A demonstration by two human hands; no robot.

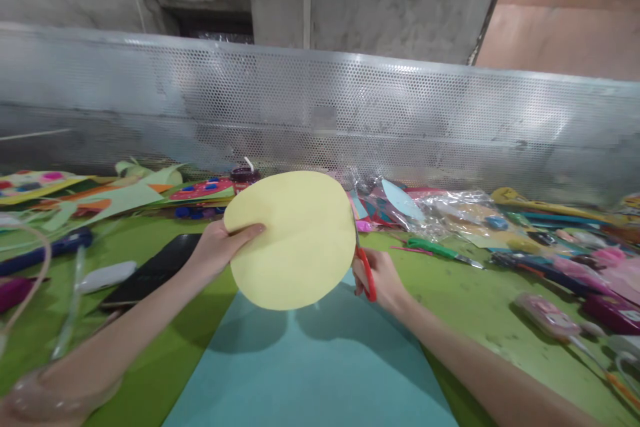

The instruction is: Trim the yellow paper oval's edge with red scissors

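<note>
My left hand [223,241] pinches a rounded sheet of pale yellow paper [295,240] at its left side, thumb on the near face and the other fingers hidden behind. In my right hand [381,277] is a pair of scissors with red handles [369,275]. Their blades stand upright along the paper's right edge; whether they are cutting into it I cannot tell. The yellow paper is held up above a large light blue sheet [320,367] that lies on the green table [465,320].
A black phone [155,267] and a white oval object [109,276] lie left. To the right are a green-handled cutter [440,250], crinkled clear plastic [450,210] and a pink device [547,315]. Paper scraps [125,200] lie at the back left, before a perforated metal panel [320,93].
</note>
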